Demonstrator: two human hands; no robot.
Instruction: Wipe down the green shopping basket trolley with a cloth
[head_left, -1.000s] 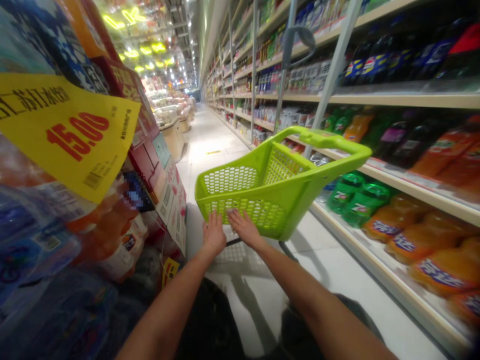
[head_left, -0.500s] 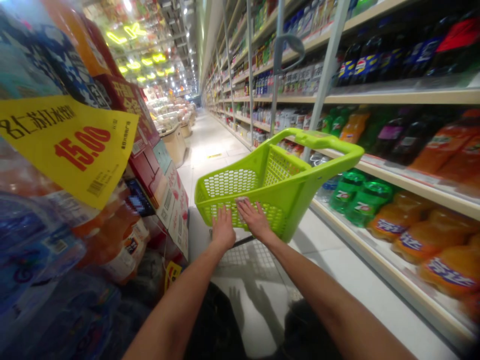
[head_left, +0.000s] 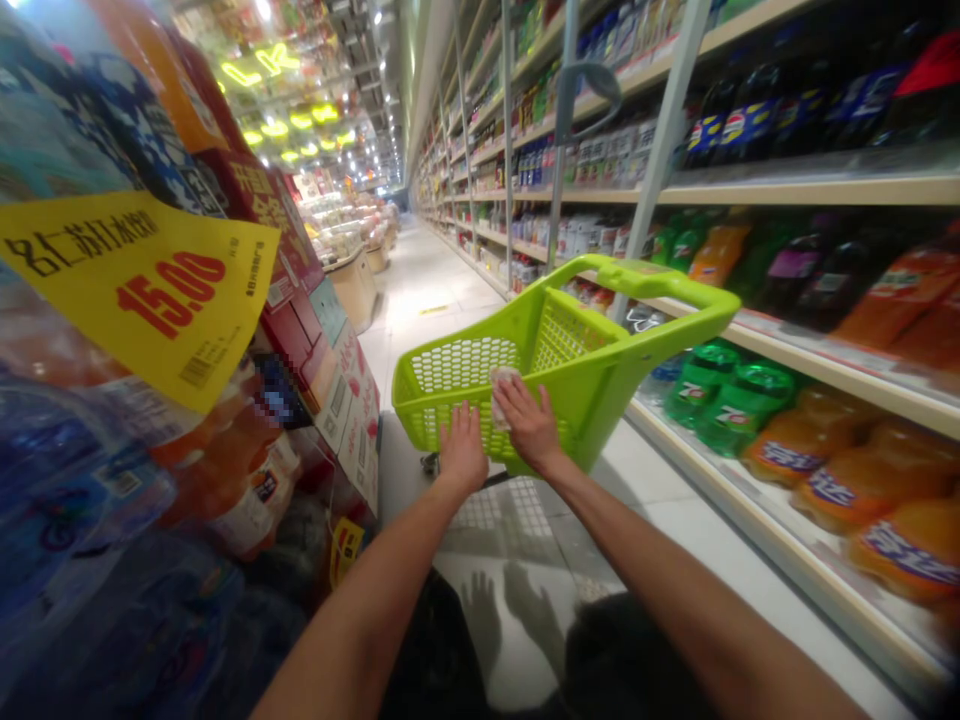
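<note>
A bright green plastic shopping cart (head_left: 600,400) with perforated sides stands in the aisle before me, its handle toward the right. My right hand (head_left: 529,420) presses a pale crumpled cloth (head_left: 501,385) against the near side panel; most of the cloth lies hidden under the fingers. To the left of it, my left hand (head_left: 463,450) is open, fingers stretched out over the same panel and holding nothing. Whether its fingertips touch the plastic I cannot tell.
Shelves of soda bottles (head_left: 802,440) run along the right. On the left rise wrapped drink packs with a yellow price sign (head_left: 172,290), and stacked boxes (head_left: 349,410) behind them. A tiled floor (head_left: 416,270) stretches away between them.
My right hand has slid the cloth slightly up and right along the side panel. My left hand has shifted a little right too. The whole view has drifted slightly.
</note>
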